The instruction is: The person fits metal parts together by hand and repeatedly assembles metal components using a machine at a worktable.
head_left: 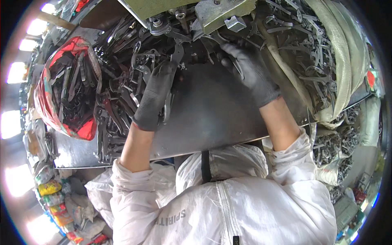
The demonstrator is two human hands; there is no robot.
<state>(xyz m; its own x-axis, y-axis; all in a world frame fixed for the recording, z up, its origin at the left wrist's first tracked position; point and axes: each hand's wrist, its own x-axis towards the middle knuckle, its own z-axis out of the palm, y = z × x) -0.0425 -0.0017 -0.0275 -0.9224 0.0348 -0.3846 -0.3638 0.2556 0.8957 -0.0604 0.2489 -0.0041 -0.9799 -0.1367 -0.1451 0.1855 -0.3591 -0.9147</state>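
Note:
My left hand (154, 92), in a dark grey glove, is closed round a metal pliers part (178, 53). The part's upper end points toward the machine (216, 18), and a curved handle end shows beside my palm. My right hand (251, 73), gloved likewise, is closed on a slim curved metal lever (238, 67) just below the machine's head. Its fingertips reach close to another metal piece (209, 44) under the head; whether they touch it I cannot tell. Between my hands lies the dark steel tabletop (204, 106).
A red-lined sack (87, 130) full of dark metal parts stands at the left. Loose plier parts (118, 108) are heaped beside it. On the right, a pale sack (342, 61) is open round many metal pieces (318, 49). The table's front edge runs close to my body.

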